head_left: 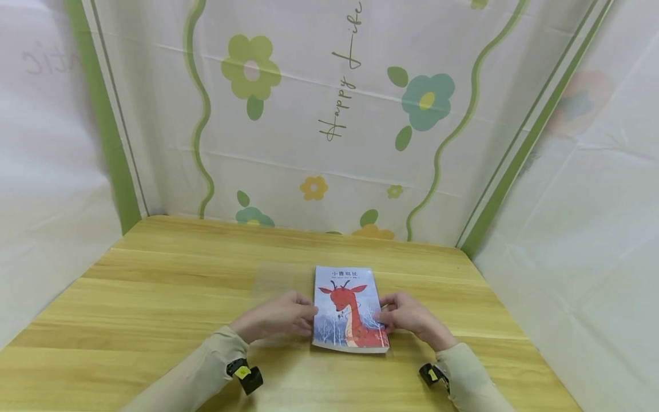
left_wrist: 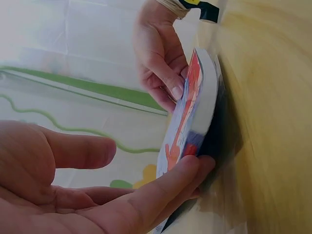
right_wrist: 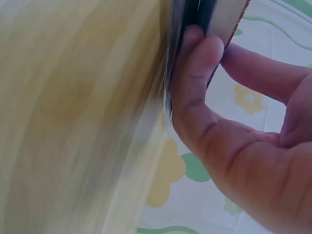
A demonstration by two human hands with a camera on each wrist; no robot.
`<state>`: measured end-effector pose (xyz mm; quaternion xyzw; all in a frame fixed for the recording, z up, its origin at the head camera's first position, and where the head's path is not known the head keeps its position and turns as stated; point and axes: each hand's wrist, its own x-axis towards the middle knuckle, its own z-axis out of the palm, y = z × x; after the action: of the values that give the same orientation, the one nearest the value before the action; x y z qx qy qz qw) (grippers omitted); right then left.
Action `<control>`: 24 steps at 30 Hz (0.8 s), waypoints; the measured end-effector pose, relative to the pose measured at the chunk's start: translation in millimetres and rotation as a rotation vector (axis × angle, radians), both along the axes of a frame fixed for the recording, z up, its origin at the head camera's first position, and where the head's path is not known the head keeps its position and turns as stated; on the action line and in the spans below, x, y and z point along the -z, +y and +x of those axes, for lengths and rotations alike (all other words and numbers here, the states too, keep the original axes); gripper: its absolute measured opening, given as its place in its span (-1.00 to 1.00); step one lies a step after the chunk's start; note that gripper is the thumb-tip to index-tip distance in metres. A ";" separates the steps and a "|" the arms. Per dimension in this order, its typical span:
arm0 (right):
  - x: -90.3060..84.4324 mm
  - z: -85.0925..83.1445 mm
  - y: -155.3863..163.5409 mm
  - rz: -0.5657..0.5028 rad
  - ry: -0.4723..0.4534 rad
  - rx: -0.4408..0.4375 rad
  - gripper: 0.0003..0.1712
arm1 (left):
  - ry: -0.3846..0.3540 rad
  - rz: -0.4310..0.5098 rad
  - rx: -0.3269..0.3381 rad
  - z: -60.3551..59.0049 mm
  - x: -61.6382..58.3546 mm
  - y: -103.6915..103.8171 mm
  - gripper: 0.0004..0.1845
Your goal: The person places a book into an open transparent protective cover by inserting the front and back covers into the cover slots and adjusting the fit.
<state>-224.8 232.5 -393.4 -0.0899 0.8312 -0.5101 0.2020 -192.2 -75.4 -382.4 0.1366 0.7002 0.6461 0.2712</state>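
book looks pale blue, printed with a red deer.

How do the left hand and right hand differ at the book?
The left hand has its thumb clear of the book; the right hand rests its thumb on the front. The left hand's fingers touch the book's left edge, while the right hand pinches its right edge. Both emerge from pale sleeves.
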 end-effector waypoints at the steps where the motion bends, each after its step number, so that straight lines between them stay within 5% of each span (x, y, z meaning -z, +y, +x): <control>1: 0.5 -0.1 0.2 -0.002 0.002 0.000 -0.53 | 0.003 -0.006 -0.005 -0.1 0.0 -0.1 -0.66; 24: -1.9 -1.3 3.6 0.026 0.008 0.036 -0.57 | 0.017 -0.057 -0.037 -0.1 -3.0 -1.0 -0.51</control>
<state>-226.2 236.1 -391.5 -0.0744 0.8400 -0.5025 0.1905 -192.4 -76.4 -379.4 0.1213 0.7229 0.6297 0.2572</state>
